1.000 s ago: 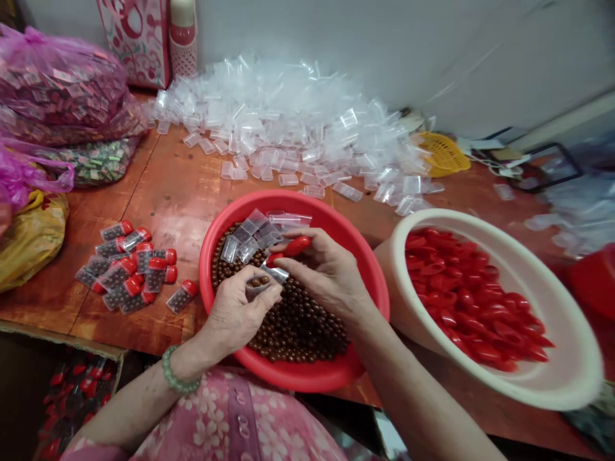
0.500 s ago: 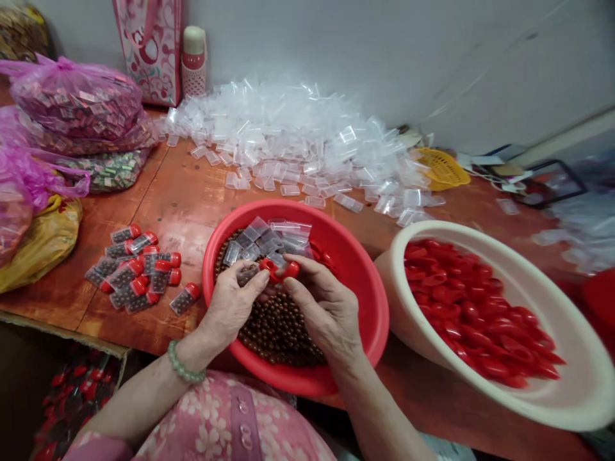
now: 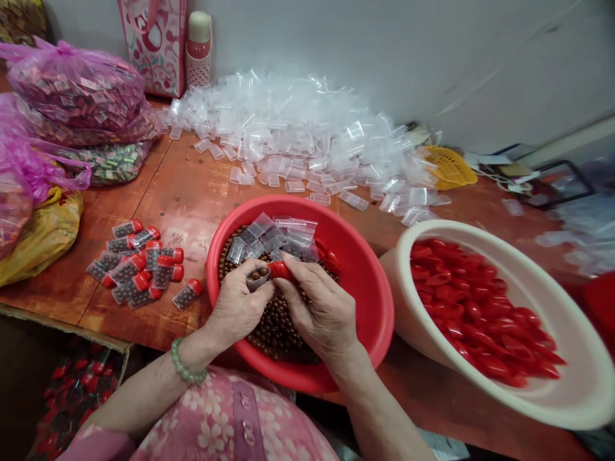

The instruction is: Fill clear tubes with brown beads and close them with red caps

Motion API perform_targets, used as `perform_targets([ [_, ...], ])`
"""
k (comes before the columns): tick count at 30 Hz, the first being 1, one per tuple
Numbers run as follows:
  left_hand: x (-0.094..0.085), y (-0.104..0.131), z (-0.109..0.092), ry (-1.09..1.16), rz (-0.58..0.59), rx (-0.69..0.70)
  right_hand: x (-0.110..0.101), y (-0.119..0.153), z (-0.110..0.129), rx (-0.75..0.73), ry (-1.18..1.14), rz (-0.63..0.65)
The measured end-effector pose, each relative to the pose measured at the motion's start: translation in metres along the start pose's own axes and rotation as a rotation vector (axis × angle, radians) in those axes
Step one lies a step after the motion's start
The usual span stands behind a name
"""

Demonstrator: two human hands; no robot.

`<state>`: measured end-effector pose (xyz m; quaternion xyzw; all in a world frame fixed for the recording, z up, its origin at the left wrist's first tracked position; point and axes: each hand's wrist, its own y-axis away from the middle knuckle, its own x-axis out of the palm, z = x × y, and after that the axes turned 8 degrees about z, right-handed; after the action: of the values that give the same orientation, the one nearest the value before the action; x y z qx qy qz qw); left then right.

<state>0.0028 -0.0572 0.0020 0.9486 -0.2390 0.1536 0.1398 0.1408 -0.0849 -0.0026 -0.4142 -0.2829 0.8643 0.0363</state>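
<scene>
Over the red basin [image 3: 384,320], my left hand [image 3: 240,301] grips a clear plastic case [image 3: 258,279] with brown beads showing at its open end. My right hand [image 3: 319,304] pinches a red cap [image 3: 279,270] right beside that end; whether they touch is hard to tell. Below the hands lie many brown beads [image 3: 281,330], with empty clear cases [image 3: 262,235] on top and some red pieces [image 3: 329,256] at the basin's right side. Left of the basin, several filled cases with red caps [image 3: 127,269] are piled on the table.
A cream basin [image 3: 583,384] of red caps [image 3: 475,307] stands at the right. Clear cases [image 3: 307,134] are heaped along the wall near a yellow basket [image 3: 449,168]. Plastic bags [image 3: 86,96], a patterned bag [image 3: 158,51] and a bottle [image 3: 198,51] stand at back left.
The case in my left hand has turned so its open end shows. My right hand has brought a red cap next to it; the second red piece between the hands is no longer visible.
</scene>
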Motion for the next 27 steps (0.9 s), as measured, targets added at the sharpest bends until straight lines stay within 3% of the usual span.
perform_targets([
  [4, -0.007, -0.001, 0.0, 0.162, 0.152, -0.057, -0.01, -0.002, -0.005, 0.267, -0.289, 0.038],
  [8, -0.019, -0.005, -0.007, 0.426, 0.395, -0.126, -0.016, -0.003, -0.012, 0.555, -0.652, -0.077],
  [15, -0.028, -0.011, -0.022, 0.677, 0.602, -0.112, -0.011, -0.001, -0.017, 0.577, -0.837, -0.221],
  [18, -0.025, -0.013, -0.022, 0.618, 0.65, -0.107, -0.011, 0.0, -0.017, 0.584, -0.825, -0.24],
  [27, -0.025, -0.024, -0.024, 0.129, 0.588, -0.057, -0.011, 0.002, -0.02, 0.525, -0.821, -0.325],
])
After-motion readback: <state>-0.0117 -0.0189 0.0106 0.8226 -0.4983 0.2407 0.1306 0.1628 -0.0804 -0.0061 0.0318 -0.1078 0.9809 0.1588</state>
